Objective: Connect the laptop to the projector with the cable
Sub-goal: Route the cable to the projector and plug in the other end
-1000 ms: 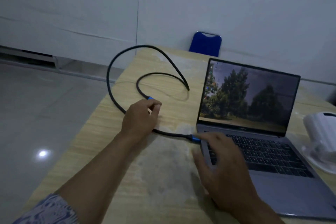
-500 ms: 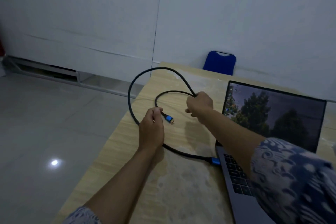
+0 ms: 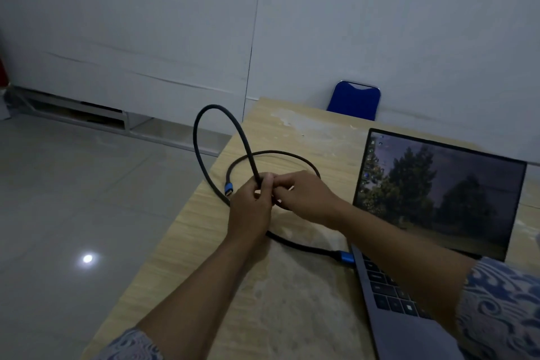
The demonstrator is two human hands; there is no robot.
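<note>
Both hands meet over a pale wooden desk (image 3: 295, 301): the left hand (image 3: 250, 213) and right hand (image 3: 306, 196) each pinch the looped black cable (image 3: 201, 155), its free blue plug (image 3: 228, 188) dangling. One end sits in the open grey laptop (image 3: 409, 324); a hard tug risks yanking it out.

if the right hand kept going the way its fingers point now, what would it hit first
The right hand points leftward, and its fingertips already meet the left hand where both pinch the black cable. Going on, it would push into the left hand's fingers first.
</note>
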